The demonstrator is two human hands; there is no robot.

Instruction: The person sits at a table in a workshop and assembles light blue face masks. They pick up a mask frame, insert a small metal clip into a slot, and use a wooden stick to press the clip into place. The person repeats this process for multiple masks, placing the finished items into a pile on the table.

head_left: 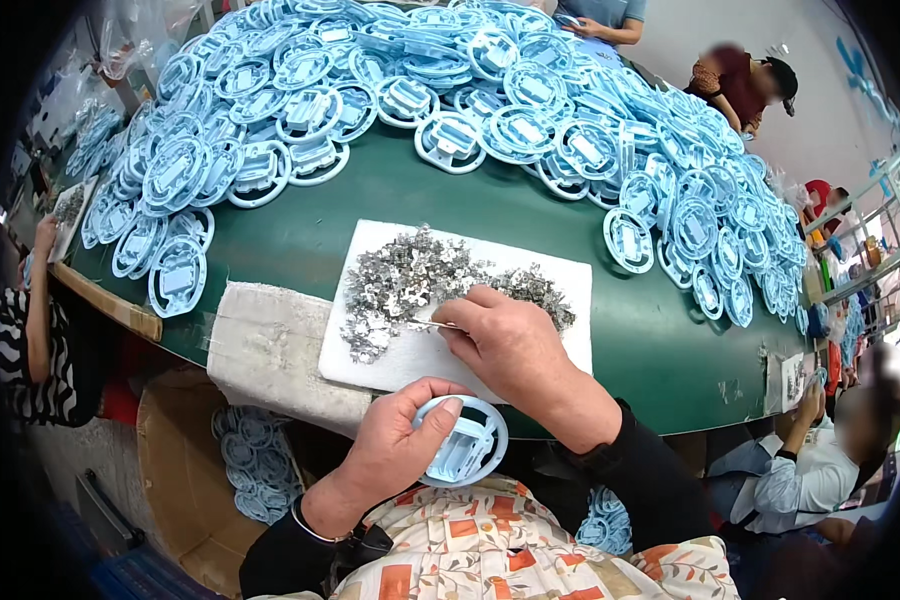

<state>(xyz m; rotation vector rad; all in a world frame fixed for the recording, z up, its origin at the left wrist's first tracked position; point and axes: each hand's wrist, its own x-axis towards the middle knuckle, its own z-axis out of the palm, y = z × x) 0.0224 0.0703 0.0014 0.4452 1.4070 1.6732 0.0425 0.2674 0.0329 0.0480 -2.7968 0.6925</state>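
Observation:
My left hand [390, 445] is closed on a round light-blue plastic housing [462, 450], thumb over its rim, just in front of the table edge. The housing is a ring with a rectangular recess facing up. Over a white foam board [400, 374], my right hand [518, 348] pinches a slim metal tool [432, 323] that looks like tweezers. The tool's tip points left into a loose heap of small silvery metal clips [415, 275]. Whether a clip sits in the tip is too small to tell.
Many more blue housings [450, 140] are piled across the far side of the green table [270, 240]. A worn, cloth-like pad [265, 340] lies under the board's left side. Below stands a cardboard box [185, 450] beside more housings. Co-workers [810, 455] sit around.

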